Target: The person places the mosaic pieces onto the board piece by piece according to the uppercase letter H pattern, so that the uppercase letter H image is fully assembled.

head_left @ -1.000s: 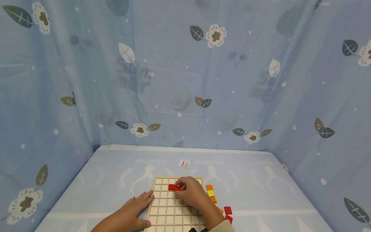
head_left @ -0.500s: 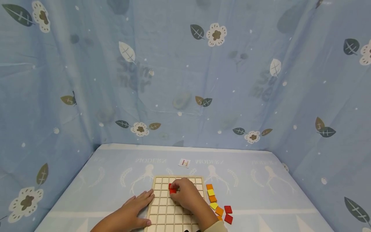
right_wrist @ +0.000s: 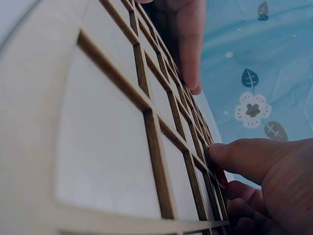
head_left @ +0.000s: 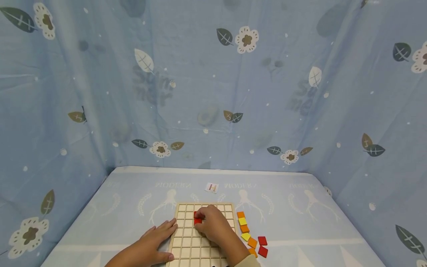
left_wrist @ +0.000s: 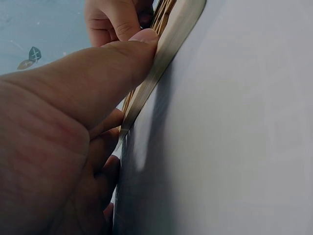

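A wooden grid board (head_left: 186,242) lies in front of me in the head view. My right hand (head_left: 215,224) reaches over its upper half, thumb and fingers pinching a red square tile (head_left: 197,221) at one of the cells. Just above that tile, partly covered by the fingers, another red tile (head_left: 195,214) shows. In the right wrist view a sliver of red tile (right_wrist: 221,177) appears by the thumb. My left hand (head_left: 151,243) rests along the board's left edge with fingers extended; its thumb (left_wrist: 132,54) touches the rim in the left wrist view.
Right of the board lie loose tiles: several orange (head_left: 252,243), two yellow (head_left: 242,221) and two red (head_left: 262,252). A small card with a coloured pattern (head_left: 211,188) lies beyond the board. A blue printed curtain (head_left: 207,92) surrounds the table (head_left: 293,218).
My right hand has moved slightly left with the red tile, from beside the other red tile to just below it. More loose tiles show at right. The left hand stays in place.
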